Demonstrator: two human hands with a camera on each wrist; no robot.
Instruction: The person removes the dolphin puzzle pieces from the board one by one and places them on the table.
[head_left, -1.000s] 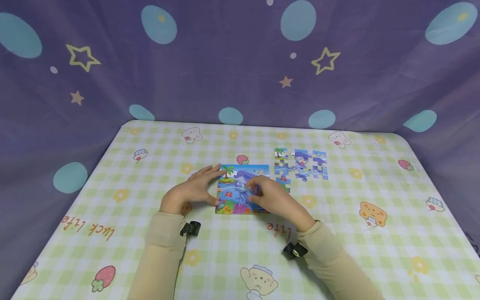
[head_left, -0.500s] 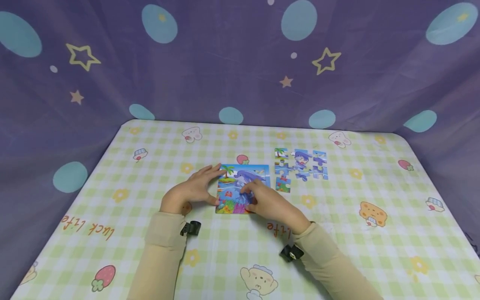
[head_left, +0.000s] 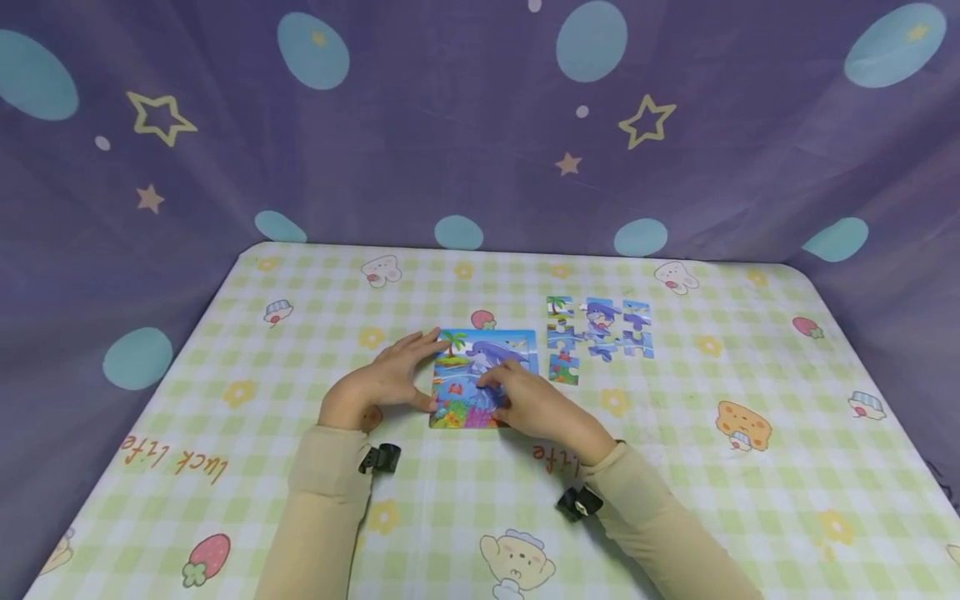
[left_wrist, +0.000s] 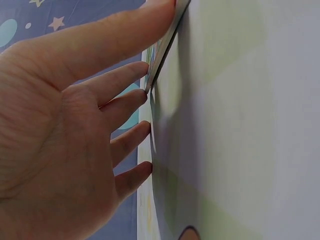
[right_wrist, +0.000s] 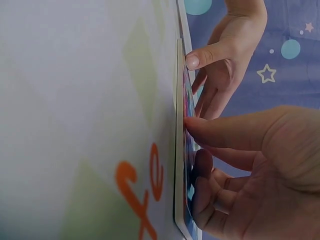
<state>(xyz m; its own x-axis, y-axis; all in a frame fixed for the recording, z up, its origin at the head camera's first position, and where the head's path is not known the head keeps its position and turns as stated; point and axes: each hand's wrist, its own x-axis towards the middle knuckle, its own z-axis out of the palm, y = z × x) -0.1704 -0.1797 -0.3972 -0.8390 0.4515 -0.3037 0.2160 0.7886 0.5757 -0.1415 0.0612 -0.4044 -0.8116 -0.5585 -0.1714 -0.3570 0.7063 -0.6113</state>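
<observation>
A dolphin jigsaw board [head_left: 459,392] lies flat on the table in the head view. My left hand [head_left: 382,383] rests at its left edge, fingers straight and spread, thumb near the lower left corner. In the left wrist view the left thumb [left_wrist: 100,42] reaches the board's edge. Over the board's lower right part bends my right hand [head_left: 538,407]. Its curled fingers [right_wrist: 205,200] and thumb [right_wrist: 220,131] touch the picture side in the right wrist view. Whether a piece is pinched there is hidden. Several loose jigsaw pieces [head_left: 600,318] lie right of the board, laid out in rows.
The table wears a green-and-white checked tablecloth [head_left: 660,517] with printed cartoon figures. Behind it hangs a purple curtain [head_left: 465,142] with stars and blue spots. The lowest loose piece [head_left: 564,369] lies close to the board's right edge.
My right hand has moved slightly left and down over the board, its thumb now nearer the lower edge. The left hand, the board and the loose pieces stay in place.
</observation>
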